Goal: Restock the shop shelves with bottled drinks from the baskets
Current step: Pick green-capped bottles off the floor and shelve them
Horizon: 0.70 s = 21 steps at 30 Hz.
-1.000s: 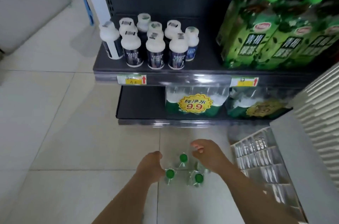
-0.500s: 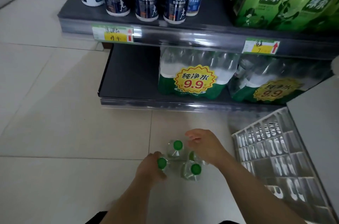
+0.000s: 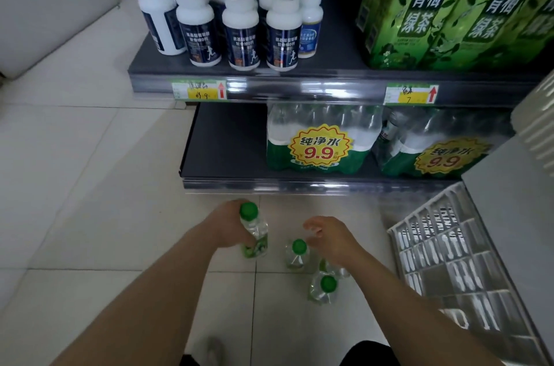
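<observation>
One clear plastic bottle with a green cap (image 3: 254, 233) is gripped round its body by our left hand (image 3: 229, 223), just above the pale tiled floor (image 3: 90, 186). Our right hand (image 3: 329, 238) hovers loosely curled, empty, over more green-capped bottles (image 3: 296, 254) standing there.

Water packs (image 3: 319, 144) on bottom shelf (image 3: 227, 150); loose bottles (image 3: 296, 253) on floor before it; basket (image 3: 449, 260) right.

Green-capped clear bottles (image 3: 296, 256), perhaps four
</observation>
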Tool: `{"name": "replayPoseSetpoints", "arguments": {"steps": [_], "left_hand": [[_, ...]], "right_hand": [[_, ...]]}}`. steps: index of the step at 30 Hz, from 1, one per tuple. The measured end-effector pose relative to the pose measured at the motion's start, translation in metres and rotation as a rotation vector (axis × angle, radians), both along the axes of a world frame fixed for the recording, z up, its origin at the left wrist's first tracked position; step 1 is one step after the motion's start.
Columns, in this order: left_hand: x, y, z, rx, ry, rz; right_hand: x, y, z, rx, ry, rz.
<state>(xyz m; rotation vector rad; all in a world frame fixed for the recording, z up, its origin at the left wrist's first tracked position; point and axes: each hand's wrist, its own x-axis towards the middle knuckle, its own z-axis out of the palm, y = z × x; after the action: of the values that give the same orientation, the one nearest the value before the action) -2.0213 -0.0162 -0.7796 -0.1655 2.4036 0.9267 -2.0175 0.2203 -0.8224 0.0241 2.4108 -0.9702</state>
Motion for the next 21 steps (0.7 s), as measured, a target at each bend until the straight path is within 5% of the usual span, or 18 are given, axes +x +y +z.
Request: {"name": "replayPoseSetpoints", "arguments": {"steps": [14,21], "left_hand": [[-0.025,-0.022,0.063,0.055,0.096,-0.084],[-0.031,-0.028,0.063,0.055,0.1,-0.082]], "right_hand": [[-0.005,-0.024,-0.033,0.134,-0.04,0.105],[-0.002,-0.031,-0.05,0.347,-0.035,0.354]]}}
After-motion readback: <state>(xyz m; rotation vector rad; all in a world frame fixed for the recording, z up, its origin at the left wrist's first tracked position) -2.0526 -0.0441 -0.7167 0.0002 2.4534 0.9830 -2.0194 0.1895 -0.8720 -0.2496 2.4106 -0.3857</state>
